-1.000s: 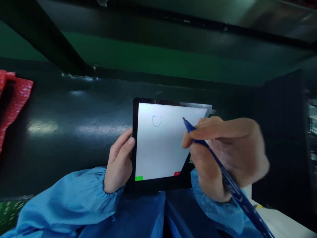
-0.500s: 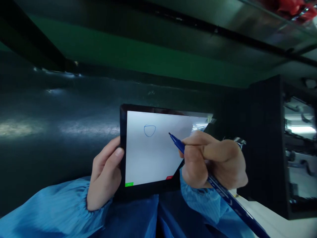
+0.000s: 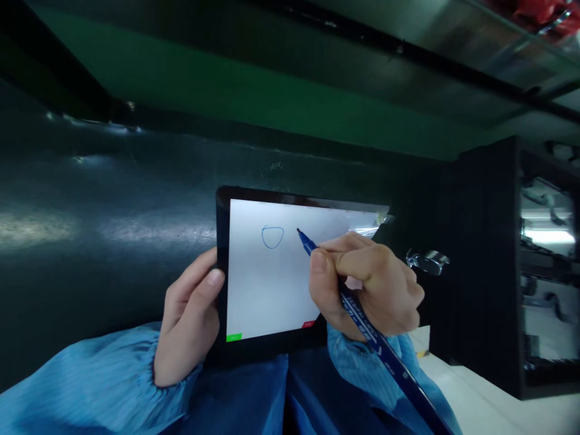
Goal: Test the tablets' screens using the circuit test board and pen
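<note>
A black-framed tablet [image 3: 263, 290] with a white screen is held in front of me. Its left edge is gripped by my left hand [image 3: 193, 323], thumb on the frame and fingers behind. On the screen is a rounded blue outline [image 3: 272, 237], with a green button at the lower left and a red one at the lower right. My right hand [image 3: 369, 281] is closed around a blue marker pen [image 3: 376, 341]. The dark tip points at the screen, right of the outline; whether it touches, I cannot tell. My right hand hides part of the screen's right side.
Behind the tablet lies a dark, shiny surface [image 3: 149, 181] with a green strip beyond it. A metal shelf edge [image 3: 408, 54] crosses overhead, with something red at the top right. A black cabinet [image 3: 484, 266] with a chrome lock [image 3: 428, 261] stands to the right.
My right hand has moved left and slightly up with the marker pen, bringing the tip nearer the blue outline. The left hand keeps its hold on the tablet.
</note>
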Demonstrator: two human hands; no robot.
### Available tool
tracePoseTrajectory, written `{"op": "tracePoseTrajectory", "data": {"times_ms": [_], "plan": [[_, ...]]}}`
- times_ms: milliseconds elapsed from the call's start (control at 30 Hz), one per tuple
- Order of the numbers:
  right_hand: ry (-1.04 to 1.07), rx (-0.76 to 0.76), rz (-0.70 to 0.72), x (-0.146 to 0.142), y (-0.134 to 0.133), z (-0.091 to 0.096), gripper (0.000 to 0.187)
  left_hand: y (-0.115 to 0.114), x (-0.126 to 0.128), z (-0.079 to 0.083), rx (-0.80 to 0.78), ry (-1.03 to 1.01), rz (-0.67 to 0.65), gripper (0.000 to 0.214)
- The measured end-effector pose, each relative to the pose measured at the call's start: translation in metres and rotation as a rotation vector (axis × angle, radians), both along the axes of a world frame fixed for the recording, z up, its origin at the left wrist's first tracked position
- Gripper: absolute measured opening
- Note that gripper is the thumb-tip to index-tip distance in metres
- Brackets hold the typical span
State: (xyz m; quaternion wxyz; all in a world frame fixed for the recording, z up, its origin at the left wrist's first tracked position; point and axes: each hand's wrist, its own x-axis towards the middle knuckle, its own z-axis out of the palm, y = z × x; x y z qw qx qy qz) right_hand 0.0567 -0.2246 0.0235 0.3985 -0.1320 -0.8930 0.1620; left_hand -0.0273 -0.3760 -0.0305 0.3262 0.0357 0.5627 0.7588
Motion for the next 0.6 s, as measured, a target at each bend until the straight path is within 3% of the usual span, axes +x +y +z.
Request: {"op": "tracePoseTrajectory", "data": {"times_ms": [500,600], "plan": [[-0.014,-0.012,0.121,0.0005,0.0046,0.0019,0.033,0.0036,0.0023,0.0023,0.010,-0.031,0.078,0.022],[0.041,-0.010,0.073,0.0036,0.0052,-0.0016,0.033,0.0028,0.0019,0.0023,0.018,-0.051,0.071,0.022]]}}
